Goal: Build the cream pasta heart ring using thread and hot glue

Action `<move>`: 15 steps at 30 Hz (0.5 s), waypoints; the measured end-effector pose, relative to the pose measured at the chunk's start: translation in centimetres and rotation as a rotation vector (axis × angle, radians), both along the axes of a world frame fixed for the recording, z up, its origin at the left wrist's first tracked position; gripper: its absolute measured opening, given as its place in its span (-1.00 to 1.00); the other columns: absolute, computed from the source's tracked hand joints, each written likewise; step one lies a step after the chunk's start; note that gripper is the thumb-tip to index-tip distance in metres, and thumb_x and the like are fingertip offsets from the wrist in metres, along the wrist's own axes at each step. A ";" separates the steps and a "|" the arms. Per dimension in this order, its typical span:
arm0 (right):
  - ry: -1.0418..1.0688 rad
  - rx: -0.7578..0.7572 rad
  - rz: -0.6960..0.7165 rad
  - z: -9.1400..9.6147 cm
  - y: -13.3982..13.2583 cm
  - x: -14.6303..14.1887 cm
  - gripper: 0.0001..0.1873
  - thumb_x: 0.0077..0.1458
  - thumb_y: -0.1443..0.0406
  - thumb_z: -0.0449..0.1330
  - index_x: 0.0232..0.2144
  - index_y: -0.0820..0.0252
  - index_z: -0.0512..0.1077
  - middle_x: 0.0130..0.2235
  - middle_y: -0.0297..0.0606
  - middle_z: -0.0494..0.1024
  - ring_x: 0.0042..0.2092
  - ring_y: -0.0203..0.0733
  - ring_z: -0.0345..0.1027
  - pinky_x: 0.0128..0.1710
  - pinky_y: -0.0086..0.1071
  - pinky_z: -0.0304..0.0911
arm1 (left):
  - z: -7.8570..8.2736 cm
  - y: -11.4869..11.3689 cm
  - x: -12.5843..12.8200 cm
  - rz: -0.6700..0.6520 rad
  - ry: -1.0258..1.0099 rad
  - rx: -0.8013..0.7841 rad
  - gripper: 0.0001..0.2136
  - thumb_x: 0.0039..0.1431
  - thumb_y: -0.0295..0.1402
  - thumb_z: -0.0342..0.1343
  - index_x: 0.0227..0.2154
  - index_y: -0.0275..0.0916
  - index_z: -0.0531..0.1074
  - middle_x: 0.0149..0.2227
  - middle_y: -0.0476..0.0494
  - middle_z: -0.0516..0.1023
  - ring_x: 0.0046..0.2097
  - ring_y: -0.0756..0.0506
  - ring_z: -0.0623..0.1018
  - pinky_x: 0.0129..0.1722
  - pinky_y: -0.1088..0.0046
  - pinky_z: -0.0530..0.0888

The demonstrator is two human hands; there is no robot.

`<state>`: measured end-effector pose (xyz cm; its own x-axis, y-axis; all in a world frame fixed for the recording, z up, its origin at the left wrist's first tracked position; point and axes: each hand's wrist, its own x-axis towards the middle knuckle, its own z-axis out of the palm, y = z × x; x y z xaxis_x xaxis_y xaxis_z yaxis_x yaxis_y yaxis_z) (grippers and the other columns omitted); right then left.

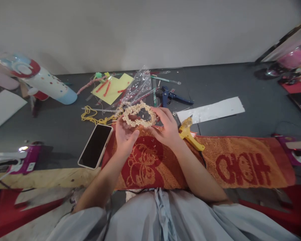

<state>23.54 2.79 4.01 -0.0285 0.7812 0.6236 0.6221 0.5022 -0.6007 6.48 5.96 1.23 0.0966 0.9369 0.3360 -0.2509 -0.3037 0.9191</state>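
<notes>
Between my two hands is a cream-coloured ring [132,109] with a knobbly, beaded-looking surface, held above the near part of the table. My left hand [124,135] grips its left side, the fingers behind it and the thumb pointing inward. On the right side, my right hand [167,127] has its fingers closed on the ring's edge. Below both hands lies an orange and red towel [150,160]. A yellow glue gun [190,135] rests just right of my right hand, its nozzle toward a white strip [213,110].
A phone [95,146] lies left of the towel, below tangled yellow cord [90,115]. Behind the hands are yellow paper [112,88], crumpled clear plastic [141,83] and a blue-handled cutter [174,97]. A bottle [50,83] leans at left; a purple power strip [28,159] sits nearer.
</notes>
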 end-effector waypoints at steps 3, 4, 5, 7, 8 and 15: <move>0.037 -0.023 -0.039 -0.1 0.0 -0.4 -0.44 0.21 0.12 0.15 0.22 0.04 0.18 0.02 -0.05 0.46 -0.02 0.01 0.41 -0.07 -0.10 0.42 | -0.4 0.0 0.4 -0.027 -0.017 -0.139 -0.53 -0.11 -0.10 0.41 -0.19 -0.14 0.38 -0.19 -0.11 0.54 -0.13 -0.07 0.60 -0.10 0.38 0.56; 0.041 -0.030 -0.051 -0.2 0.0 -0.5 -0.44 0.21 0.13 0.15 0.22 0.04 0.18 0.01 -0.05 0.46 -0.03 0.01 0.41 -0.08 -0.10 0.43 | -0.4 -0.1 0.5 -0.041 -0.017 -0.171 -0.56 -0.12 -0.11 0.42 -0.24 -0.16 0.39 -0.23 -0.09 0.55 -0.17 -0.05 0.60 -0.13 0.41 0.56; 0.043 -0.039 -0.063 -0.2 0.0 -0.6 -0.45 0.21 0.14 0.14 0.22 0.04 0.18 0.01 -0.05 0.46 -0.04 0.01 0.41 -0.09 -0.09 0.43 | -0.5 -0.1 0.6 -0.055 -0.017 -0.197 -0.58 -0.13 -0.13 0.43 -0.28 -0.17 0.39 -0.25 -0.08 0.55 -0.20 -0.04 0.59 -0.15 0.43 0.56; 0.047 -0.049 -0.087 -0.3 0.0 -0.9 -0.46 0.21 0.16 0.14 0.21 0.04 0.19 0.00 -0.05 0.46 -0.05 0.01 0.40 -0.11 -0.09 0.44 | -0.5 -0.2 0.7 -0.067 -0.026 -0.229 -0.60 -0.14 -0.15 0.44 -0.30 -0.19 0.40 -0.27 -0.08 0.56 -0.22 -0.02 0.59 -0.16 0.45 0.55; 0.053 -0.052 -0.097 -0.3 0.0 -1.0 -0.47 0.21 0.16 0.14 0.20 0.04 0.19 -0.01 -0.06 0.45 -0.05 0.01 0.39 -0.12 -0.09 0.44 | -0.5 -0.2 0.7 -0.067 -0.034 -0.239 -0.59 -0.14 -0.17 0.44 -0.30 -0.19 0.41 -0.26 -0.08 0.57 -0.21 -0.02 0.59 -0.16 0.46 0.55; 0.083 0.006 -0.090 -0.8 0.1 -1.5 -0.51 0.18 0.21 0.17 0.14 0.12 0.23 -0.04 -0.05 0.45 -0.10 -0.04 0.39 -0.15 -0.14 0.44 | 0.0 0.0 0.7 -0.074 -0.041 -0.236 -0.64 -0.06 -0.21 0.41 -0.24 -0.21 0.45 -0.20 -0.13 0.62 -0.16 -0.04 0.62 -0.08 0.43 0.54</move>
<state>22.02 2.89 3.23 0.0937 0.7748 0.6252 0.6132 0.4498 -0.6494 7.17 6.00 1.28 0.1588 0.9807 0.1139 -0.3034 -0.0613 0.9509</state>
